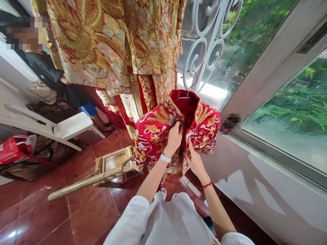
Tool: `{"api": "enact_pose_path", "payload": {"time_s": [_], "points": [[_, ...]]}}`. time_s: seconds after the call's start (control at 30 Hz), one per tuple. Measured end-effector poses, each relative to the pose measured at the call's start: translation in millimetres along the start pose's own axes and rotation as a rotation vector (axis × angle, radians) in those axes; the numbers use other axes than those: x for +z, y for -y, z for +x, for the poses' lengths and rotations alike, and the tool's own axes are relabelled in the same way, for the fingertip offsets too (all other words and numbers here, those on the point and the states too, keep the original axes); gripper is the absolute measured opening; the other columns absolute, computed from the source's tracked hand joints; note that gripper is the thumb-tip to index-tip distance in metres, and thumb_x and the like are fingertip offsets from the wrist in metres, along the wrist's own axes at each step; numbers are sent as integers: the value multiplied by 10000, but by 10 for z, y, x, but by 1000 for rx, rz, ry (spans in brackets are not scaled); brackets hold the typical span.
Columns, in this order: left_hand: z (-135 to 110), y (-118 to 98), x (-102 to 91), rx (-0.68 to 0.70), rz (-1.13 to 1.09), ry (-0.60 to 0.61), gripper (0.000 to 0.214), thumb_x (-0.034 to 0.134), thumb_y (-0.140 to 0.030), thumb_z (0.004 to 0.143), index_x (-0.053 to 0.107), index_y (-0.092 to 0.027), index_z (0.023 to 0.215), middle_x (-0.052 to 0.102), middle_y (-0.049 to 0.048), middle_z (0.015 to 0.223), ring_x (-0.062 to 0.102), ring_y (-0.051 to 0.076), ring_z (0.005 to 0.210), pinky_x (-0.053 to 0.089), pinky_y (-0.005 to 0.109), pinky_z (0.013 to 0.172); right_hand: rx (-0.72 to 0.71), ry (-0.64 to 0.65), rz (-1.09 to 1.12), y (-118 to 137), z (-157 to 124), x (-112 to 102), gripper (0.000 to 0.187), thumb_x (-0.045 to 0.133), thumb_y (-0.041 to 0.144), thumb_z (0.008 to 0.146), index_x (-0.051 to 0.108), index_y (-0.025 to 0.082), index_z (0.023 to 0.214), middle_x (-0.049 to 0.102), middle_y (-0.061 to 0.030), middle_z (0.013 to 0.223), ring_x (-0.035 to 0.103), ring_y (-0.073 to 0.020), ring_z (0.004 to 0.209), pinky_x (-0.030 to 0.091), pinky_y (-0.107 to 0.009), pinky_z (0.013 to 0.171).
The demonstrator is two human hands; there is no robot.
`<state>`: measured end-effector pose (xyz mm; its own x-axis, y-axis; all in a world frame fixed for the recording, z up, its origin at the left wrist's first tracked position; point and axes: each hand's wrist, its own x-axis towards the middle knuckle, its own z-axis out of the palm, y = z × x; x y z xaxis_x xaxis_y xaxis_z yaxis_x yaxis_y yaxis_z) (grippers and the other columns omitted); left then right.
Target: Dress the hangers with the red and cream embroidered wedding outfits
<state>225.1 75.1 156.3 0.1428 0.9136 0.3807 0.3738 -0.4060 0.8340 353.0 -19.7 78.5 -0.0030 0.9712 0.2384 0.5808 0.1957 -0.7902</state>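
A red jacket with gold embroidery hangs on a wire hanger hooked to a white scrolled window grille. My left hand, with a white band at the wrist, is closed on the jacket's left front edge near the collar. My right hand, with a red cord at the wrist, pinches the right front edge lower down. The two hands hold the opening together at the jacket's middle.
A large gold and red embroidered robe hangs above and behind the jacket. A bamboo stool lies on the red tiled floor. A white plastic chair and a red bag are at the left. A window sill runs along the right. Another person stands far left.
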Motion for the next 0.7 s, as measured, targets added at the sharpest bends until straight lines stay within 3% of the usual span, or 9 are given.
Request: {"api": "enact_pose_path", "payload": {"time_s": [0.1,0.17,0.23,0.33,0.4,0.53,0.7], "points": [[-513,637,-2,-130,-200,25,161,470,-344,989,575,-247,1065,672,85,1118,635,221,1025,491,352,938,159,-63,304,-539,-170,43,572,562,387,897,471,215,1435,664,-57,931,606,-200,743,537,-342,732],[-1018,1128,44,-464,-335,-163,105,548,-343,941,570,-249,982,662,61,1064,620,216,1020,484,353,960,402,-196,525,-1028,-342,121,457,642,437,825,580,214,1219,620,-22,792,565,-190,661,514,-322,628],[-1484,1588,152,-949,-546,-431,143,645,-317,866,537,-248,930,649,31,1025,618,204,1038,469,347,989,716,-335,707,-1509,-472,230,468,777,433,647,599,239,1034,602,8,748,558,-178,643,490,-295,580],[-1874,2094,403,-1235,-670,-426,233,726,-272,774,528,-220,887,649,56,946,646,246,1026,462,440,1008,883,-289,814,-2044,-442,423,532,832,419,513,603,249,961,663,-16,850,635,-208,777,535,-333,679],[-1913,2305,592,-1297,-765,-393,265,745,-207,731,535,-222,892,664,55,940,668,242,1013,456,461,1024,904,-229,859,-2259,-281,552,537,839,426,496,614,256,952,688,-27,930,655,-220,877,540,-353,755],[-1826,2564,917,-1303,-954,-450,411,717,-58,682,535,-264,988,693,10,1060,670,159,1073,411,372,1092,956,-149,933,-2501,14,780,548,874,385,448,612,262,913,700,-9,929,655,-215,906,523,-344,777],[-1963,2772,1121,-1295,-1122,-497,389,730,-25,669,588,-248,954,700,-4,939,694,170,1054,417,370,1093,973,-29,1050,-2643,-50,985,514,898,368,435,573,266,819,696,32,818,673,-215,879,540,-379,823]]}}
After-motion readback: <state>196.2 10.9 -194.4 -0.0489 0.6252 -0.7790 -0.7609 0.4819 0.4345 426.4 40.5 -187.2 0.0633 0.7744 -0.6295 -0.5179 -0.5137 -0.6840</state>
